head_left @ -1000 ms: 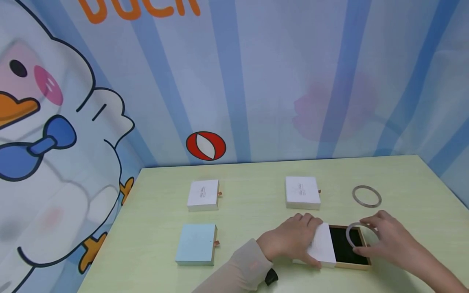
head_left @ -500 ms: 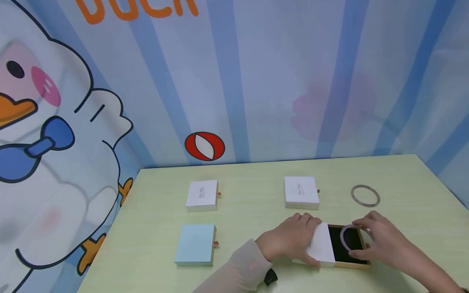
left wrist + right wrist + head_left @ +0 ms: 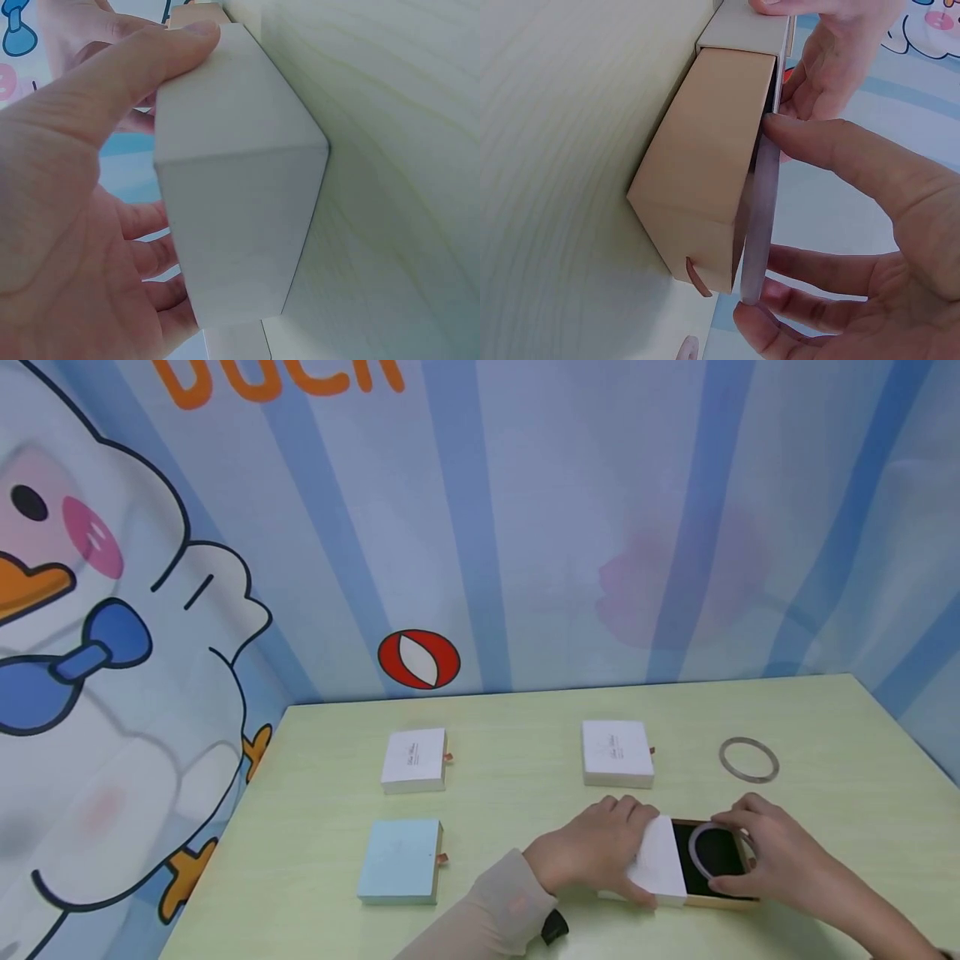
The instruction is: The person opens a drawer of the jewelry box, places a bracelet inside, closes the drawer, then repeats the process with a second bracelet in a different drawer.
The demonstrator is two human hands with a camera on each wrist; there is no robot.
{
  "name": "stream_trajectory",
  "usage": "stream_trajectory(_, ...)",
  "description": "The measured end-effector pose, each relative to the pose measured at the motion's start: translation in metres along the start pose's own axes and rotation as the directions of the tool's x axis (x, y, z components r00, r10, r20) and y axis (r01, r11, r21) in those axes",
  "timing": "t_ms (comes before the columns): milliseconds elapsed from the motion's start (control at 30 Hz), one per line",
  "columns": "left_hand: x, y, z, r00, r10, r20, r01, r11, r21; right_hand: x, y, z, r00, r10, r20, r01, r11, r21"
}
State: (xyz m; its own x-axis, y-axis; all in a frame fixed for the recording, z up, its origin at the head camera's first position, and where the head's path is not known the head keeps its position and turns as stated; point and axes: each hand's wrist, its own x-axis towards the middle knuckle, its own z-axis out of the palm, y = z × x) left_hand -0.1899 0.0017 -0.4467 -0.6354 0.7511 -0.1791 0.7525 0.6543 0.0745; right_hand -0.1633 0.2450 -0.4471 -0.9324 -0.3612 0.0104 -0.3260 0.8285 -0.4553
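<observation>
My left hand (image 3: 596, 847) grips the white sleeve (image 3: 663, 868) of a box, its thumb along the near side and the other fingers over the far side. From the sleeve's right end a tan drawer (image 3: 697, 135) is pulled out, with a black lining (image 3: 682, 839) and a small ribbon tab (image 3: 697, 277). My right hand (image 3: 780, 860) holds a pale lilac-grey bangle (image 3: 760, 217) between thumb and fingers. In the right wrist view the bangle leans over the drawer's open top, its far edge at or just inside the rim; exact contact cannot be told.
Another bangle (image 3: 757, 778) lies on the table (image 3: 510, 827) behind my right hand. Two white boxes, one at back left (image 3: 414, 760) and one at back centre (image 3: 618, 753), stand closed. A light blue box (image 3: 400, 862) lies front left. A printed curtain (image 3: 540, 527) rises behind the table.
My right hand has moved slightly left and carried the bangle further over the drawer. The left hand and the box have stayed in place.
</observation>
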Motion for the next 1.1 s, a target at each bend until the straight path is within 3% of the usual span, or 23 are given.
stream_trajectory(367, 0.0, 0.0002, -0.0021, 1.0, 0.002, -0.002, -0.002, 1.0, -0.006, 0.0015, -0.0032, 0.0009, 0.997, -0.078, -0.007, 0.077, 0.997, -0.029)
stream_trajectory(1100, -0.0004, -0.0001, -0.0009, 1.0, -0.009, 0.009, 0.009, 1.0, -0.01, 0.0066, -0.0094, 0.0062, 1.0, -0.014, 0.019, 0.015, 0.999, -0.033)
